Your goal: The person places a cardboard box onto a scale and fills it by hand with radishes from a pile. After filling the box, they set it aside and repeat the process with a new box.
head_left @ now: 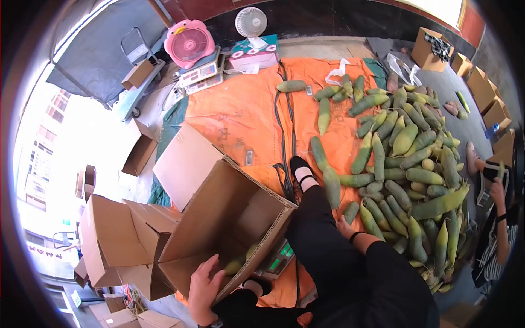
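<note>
My left hand (205,284) is at the near rim of an open cardboard box (219,213), its fingers apart and holding nothing. Inside, one or two green radishes (236,266) lie low, partly hidden by the near wall. The box stands tilted over a scale with a lit green display (281,257). To the right, my right hand (345,227) closes around the lower end of a short green radish (351,210) at the edge of a large pile of green radishes (404,175). My hand hides that end of the radish.
An orange tarp (235,109) covers the floor, with dark cords across it. Another open cardboard box (117,235) is at left. A pink fan (190,45), a white fan (251,23) and a cart (136,82) stand behind. Another person's hand (497,191) shows at far right.
</note>
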### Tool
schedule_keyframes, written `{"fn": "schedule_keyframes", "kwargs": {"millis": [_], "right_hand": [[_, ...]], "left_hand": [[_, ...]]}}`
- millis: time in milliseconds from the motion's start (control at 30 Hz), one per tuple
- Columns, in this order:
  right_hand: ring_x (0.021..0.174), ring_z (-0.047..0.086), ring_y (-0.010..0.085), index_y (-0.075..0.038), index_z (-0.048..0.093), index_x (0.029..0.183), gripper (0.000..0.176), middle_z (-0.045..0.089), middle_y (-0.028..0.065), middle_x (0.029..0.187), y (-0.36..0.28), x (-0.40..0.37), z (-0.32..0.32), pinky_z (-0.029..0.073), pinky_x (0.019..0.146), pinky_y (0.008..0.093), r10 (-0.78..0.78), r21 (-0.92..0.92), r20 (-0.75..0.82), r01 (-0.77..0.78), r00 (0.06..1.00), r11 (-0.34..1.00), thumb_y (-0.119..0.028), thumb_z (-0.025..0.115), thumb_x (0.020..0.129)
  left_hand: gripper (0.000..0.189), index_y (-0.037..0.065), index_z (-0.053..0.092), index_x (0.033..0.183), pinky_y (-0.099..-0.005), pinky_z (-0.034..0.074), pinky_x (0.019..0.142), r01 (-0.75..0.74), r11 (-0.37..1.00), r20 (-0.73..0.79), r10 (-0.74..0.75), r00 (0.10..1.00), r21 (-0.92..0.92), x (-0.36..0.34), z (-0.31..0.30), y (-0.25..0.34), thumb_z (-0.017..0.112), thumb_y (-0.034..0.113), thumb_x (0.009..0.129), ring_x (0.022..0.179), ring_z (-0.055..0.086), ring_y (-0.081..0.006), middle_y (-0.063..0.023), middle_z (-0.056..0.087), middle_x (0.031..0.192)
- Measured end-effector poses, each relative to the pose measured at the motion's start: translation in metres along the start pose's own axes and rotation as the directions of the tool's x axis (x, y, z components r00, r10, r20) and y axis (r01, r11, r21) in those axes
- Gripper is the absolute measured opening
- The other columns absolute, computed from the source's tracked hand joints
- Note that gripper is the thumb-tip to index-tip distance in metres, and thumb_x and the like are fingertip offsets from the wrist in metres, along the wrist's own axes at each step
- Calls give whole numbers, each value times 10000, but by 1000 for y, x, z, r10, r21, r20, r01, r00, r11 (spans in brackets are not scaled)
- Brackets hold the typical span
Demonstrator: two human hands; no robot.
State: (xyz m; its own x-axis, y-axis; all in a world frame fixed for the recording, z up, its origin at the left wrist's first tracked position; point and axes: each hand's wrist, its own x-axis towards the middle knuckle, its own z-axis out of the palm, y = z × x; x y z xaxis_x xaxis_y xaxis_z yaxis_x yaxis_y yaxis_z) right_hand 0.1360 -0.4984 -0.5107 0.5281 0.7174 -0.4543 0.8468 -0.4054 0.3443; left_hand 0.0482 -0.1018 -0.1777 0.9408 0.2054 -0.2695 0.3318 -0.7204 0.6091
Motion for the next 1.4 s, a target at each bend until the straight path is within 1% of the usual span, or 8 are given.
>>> {"fn": "schedule_keyframes", "kwargs": {"millis": [67, 300, 433, 500, 967, 1200, 1300, 1400], "right_hand": [[1099, 499, 203, -190, 628, 1110, 433, 556, -26, 1074, 2, -4, 2, 366, 920, 571, 37, 11, -11, -36, 999, 999, -245, 738, 695], [1199, 461, 211, -210, 563, 1187, 447, 528, 2, 1190, 36, -22, -15, 387, 937, 504, 313, 558, -45, -236, 949, 796, -129, 667, 760], [1137, 505, 342, -135, 550, 1178, 539, 551, 113, 1186, 78, -30, -26, 442, 913, 452, 696, 920, 142, -353, 703, 169, -62, 738, 678], [994, 554, 238, -65, 457, 1210, 628, 542, 100, 1058, 91, -34, -15, 477, 858, 370, 852, 977, 189, -5, 489, -214, -30, 748, 654], [1095, 523, 162, -55, 409, 1303, 590, 527, 71, 1175, 186, -97, -319, 460, 922, 313, 937, 528, -214, 840, 275, -126, 81, 624, 770], [1147, 512, 151, -68, 417, 1307, 599, 509, 52, 1247, 124, -37, -387, 437, 973, 318, 597, 350, -485, 768, 639, -536, 39, 686, 783], [1172, 508, 152, -85, 415, 1323, 620, 519, 52, 1256, 84, -9, -396, 419, 1009, 329, 391, 386, -505, 607, 769, -695, 37, 696, 785], [1180, 501, 143, -95, 403, 1336, 591, 502, 58, 1285, 62, 7, -400, 433, 989, 309, 267, 492, -520, 540, 811, -683, -19, 691, 825]], "left_hand": [[450, 28, 568, 1251, -318, 530, 813, -11, 1000, -23, 11, 1000, -2, -1, 0, 0, 646, 17, 809, 954, 663, -229, -182, 652, 1092], [433, 20, 582, 1218, -339, 521, 813, -69, 997, -98, 67, 993, -16, -6, -3, 0, 666, 58, 795, 931, 662, -267, -185, 654, 1045], [429, 20, 580, 1225, -328, 528, 811, -95, 995, -121, 92, 988, -16, -9, -5, 0, 659, 42, 804, 936, 667, -239, -175, 655, 1068], [426, 16, 583, 1218, -327, 528, 811, -94, 994, -155, 85, 984, -52, -11, -7, 2, 662, 44, 801, 928, 665, -241, -174, 656, 1061], [511, 21, 558, 1244, -342, 496, 833, -242, 968, -420, 191, 887, -71, -13, -13, 18, 702, 46, 755, 965, 621, -274, -165, 619, 1094], [744, 69, 450, 1379, -362, 455, 913, -331, 937, -484, 240, 842, -110, -17, -20, 29, 764, 96, 705, 1165, 528, -263, -120, 506, 1295], [872, 55, 412, 1405, -362, 432, 957, -427, 808, -424, 247, 871, -406, -16, -16, 24, 831, 189, 652, 1207, 499, -242, -119, 498, 1316], [839, 27, 441, 1373, -347, 436, 952, -422, 830, -314, 318, 895, -365, -16, -19, 14, 834, 202, 653, 1137, 549, -234, -125, 568, 1228]]}}
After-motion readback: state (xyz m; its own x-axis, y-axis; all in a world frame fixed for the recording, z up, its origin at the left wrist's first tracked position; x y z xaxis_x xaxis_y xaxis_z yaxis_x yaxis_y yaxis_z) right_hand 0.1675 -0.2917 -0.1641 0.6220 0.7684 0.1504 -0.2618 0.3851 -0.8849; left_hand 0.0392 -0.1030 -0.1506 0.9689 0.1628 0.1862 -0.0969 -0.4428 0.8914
